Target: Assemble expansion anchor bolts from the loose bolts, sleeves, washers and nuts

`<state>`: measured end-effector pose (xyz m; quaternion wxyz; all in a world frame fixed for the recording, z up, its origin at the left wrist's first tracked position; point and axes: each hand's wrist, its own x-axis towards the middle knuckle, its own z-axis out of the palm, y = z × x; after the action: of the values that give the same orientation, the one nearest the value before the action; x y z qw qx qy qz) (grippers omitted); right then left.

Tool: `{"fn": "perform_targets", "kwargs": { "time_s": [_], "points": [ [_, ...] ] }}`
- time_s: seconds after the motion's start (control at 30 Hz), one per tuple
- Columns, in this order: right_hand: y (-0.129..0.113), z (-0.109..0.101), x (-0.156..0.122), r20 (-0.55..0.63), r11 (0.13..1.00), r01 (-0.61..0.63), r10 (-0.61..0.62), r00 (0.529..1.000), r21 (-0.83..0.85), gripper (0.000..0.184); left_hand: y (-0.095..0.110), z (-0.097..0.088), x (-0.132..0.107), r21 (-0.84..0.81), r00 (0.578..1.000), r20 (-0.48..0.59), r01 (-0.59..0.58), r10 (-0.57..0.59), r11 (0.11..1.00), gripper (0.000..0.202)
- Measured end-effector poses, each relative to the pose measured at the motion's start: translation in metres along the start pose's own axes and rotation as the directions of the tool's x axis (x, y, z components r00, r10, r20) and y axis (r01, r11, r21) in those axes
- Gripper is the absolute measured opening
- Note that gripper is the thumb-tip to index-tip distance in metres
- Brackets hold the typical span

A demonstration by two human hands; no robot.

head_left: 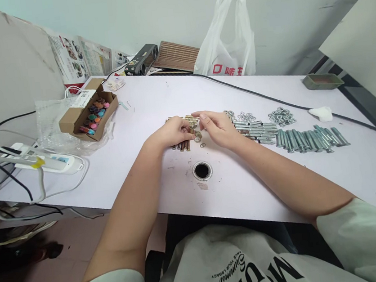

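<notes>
My left hand is closed, thumb and fingers bent together over a group of brass-coloured bolts. What its fingertips grip is too small to make out. Facing it, my right hand has its thumb and index finger apart, near the end of a brass-coloured bolt; I cannot tell if they touch. Brass-coloured washers and a thin ring lie between the hands. Beside my right wrist are silver sleeves or rods, zinc-coloured bolts and a heap of nuts.
A round cable hole pierces the white table in front of me. At left are a cardboard box of colourful bottles and a power strip with tangled cables. A black cable crosses the back, near a plastic bag.
</notes>
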<state>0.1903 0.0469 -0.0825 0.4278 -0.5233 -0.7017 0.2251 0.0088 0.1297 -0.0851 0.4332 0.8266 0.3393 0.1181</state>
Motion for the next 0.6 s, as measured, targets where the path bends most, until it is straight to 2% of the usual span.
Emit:
{"fn": "perform_targets", "kwargs": {
  "time_s": [0.07,0.17,0.23,0.3,0.4,0.47,0.6],
  "points": [
    [-0.0003,0.0004,-0.0009,-0.014,1.0,-0.03,0.03,0.999,0.005,0.069,-0.0011,0.0006,0.0002,-0.005,1.0,0.0,0.009,-0.009,1.0,0.027],
    [0.0029,-0.004,-0.0022,-0.186,0.988,-0.126,0.142,0.972,0.093,0.074,-0.0017,0.0011,0.0005,0.009,0.998,-0.005,0.06,-0.06,0.998,0.027],
    [0.0049,-0.0065,-0.0024,-0.237,0.98,-0.149,0.178,0.955,0.135,0.074,-0.0016,0.0009,0.0006,0.017,0.998,-0.008,0.069,-0.069,0.997,0.027],
    [0.0049,-0.0057,-0.0018,-0.176,0.985,-0.118,0.139,0.974,0.126,0.071,-0.0014,0.0005,0.0005,0.012,0.998,-0.005,0.056,-0.056,0.998,0.027],
    [0.0014,0.0001,-0.0014,-0.002,0.998,-0.023,0.023,1.0,0.052,0.067,-0.0012,0.0001,0.0001,0.005,1.0,0.008,0.024,-0.024,1.0,0.025],
    [-0.0008,0.0026,-0.0028,0.019,1.0,-0.017,0.017,1.0,0.02,0.068,-0.0011,0.0005,-0.0001,-0.003,1.0,0.015,0.019,-0.019,1.0,0.023],
    [-0.0011,0.0003,-0.0081,-0.226,0.997,-0.024,0.04,0.973,0.072,0.07,-0.0011,0.0014,0.0007,0.007,0.998,-0.005,0.058,-0.058,0.998,0.021]
  ]
}}
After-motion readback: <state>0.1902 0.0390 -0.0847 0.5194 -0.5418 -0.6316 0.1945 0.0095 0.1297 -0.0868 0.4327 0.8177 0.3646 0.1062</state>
